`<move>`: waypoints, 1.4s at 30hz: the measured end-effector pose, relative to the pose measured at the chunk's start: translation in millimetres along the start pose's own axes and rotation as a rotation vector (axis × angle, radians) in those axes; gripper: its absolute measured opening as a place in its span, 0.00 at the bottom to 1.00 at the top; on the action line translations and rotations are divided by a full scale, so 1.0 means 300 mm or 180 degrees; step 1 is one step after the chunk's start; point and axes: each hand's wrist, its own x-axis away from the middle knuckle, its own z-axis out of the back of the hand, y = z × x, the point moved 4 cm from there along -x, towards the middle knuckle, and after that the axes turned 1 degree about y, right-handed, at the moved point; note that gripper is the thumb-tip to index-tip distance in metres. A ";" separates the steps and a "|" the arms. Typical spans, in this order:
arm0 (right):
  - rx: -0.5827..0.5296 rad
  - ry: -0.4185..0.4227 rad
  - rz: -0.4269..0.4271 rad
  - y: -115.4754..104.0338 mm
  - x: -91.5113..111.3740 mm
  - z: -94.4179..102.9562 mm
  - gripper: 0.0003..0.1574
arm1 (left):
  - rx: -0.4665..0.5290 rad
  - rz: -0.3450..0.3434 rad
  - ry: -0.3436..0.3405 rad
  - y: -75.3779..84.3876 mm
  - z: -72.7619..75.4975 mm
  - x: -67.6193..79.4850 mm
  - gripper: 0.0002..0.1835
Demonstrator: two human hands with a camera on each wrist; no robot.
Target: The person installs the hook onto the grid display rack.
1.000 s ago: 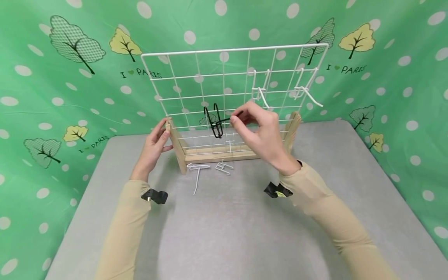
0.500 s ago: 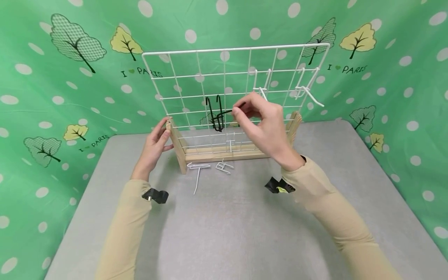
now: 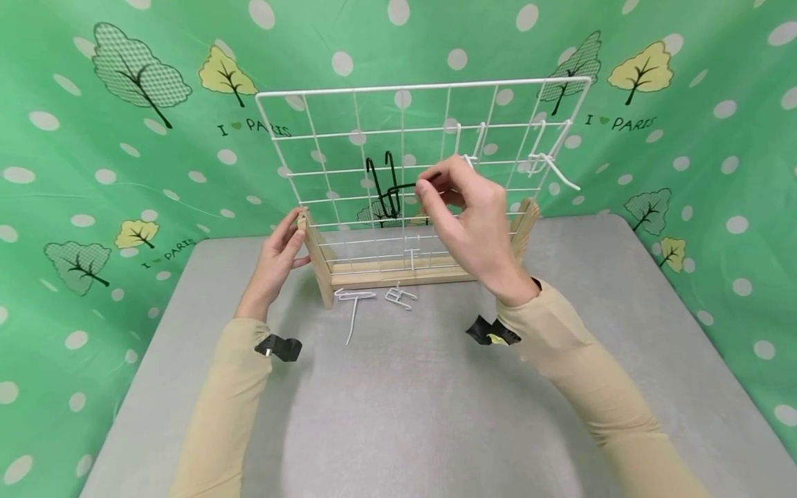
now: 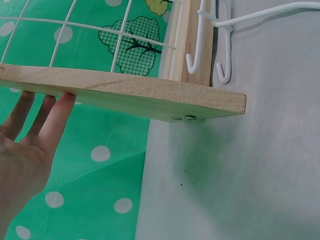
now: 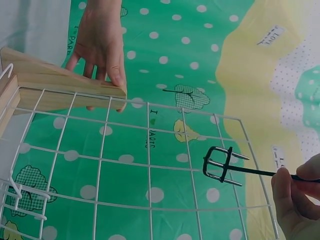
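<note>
In the head view my right hand (image 3: 479, 221) pinches the straight arm of a black wire display hook (image 3: 392, 194) between thumb and fingers. The hook's two bent prongs point up, in front of the white wire grid (image 3: 402, 129). From the right wrist view, the black hook (image 5: 227, 166) overlaps the grid's upper part. My left hand (image 3: 274, 259) grips the left wooden upright (image 3: 316, 266) of the grid's stand near its top. The left wrist view has its fingertips (image 4: 66, 99) against that upright's outer face.
Two white hooks hang on the grid's upper right, one (image 3: 542, 162) in plain sight, the other (image 3: 470, 160) partly behind my right hand. Another white hook (image 3: 411, 257) shows low on the grid. Two white hooks, one long (image 3: 355, 297), one short (image 3: 398, 297), lie on the grey table (image 3: 386, 401).
My right hand has raised the black hook up along the front of the grid, its prongs now more upright. My left hand stays on the wooden upright.
</note>
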 end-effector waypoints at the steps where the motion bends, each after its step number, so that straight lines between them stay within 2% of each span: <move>1: -0.0004 0.0013 0.0010 -0.001 -0.002 -0.001 0.04 | 0.0006 0.0002 0.0000 -0.001 -0.001 0.000 0.29; 7: 0.0018 0.0050 0.0091 -0.011 -0.022 -0.001 0.02 | -0.0015 -0.0003 0.0007 -0.002 -0.003 0.000 0.29; 16: 0.0314 0.0076 0.0303 -0.023 -0.066 0.004 0.05 | 0.0011 0.0013 0.0013 -0.006 -0.002 -0.002 0.29; 25: 0.0352 0.0109 0.0303 -0.011 -0.091 -0.011 0.08 | 0.0018 0.0018 0.0013 -0.005 -0.003 -0.002 0.30; 31: 0.0456 0.0144 0.0429 -0.002 -0.110 -0.019 0.09 | -0.0029 0.0008 0.0024 -0.005 -0.003 -0.001 0.29; 42: 0.0613 0.0104 0.0548 0.013 -0.094 -0.058 0.08 | -0.0008 0.0004 0.0030 -0.005 0.003 0.000 0.29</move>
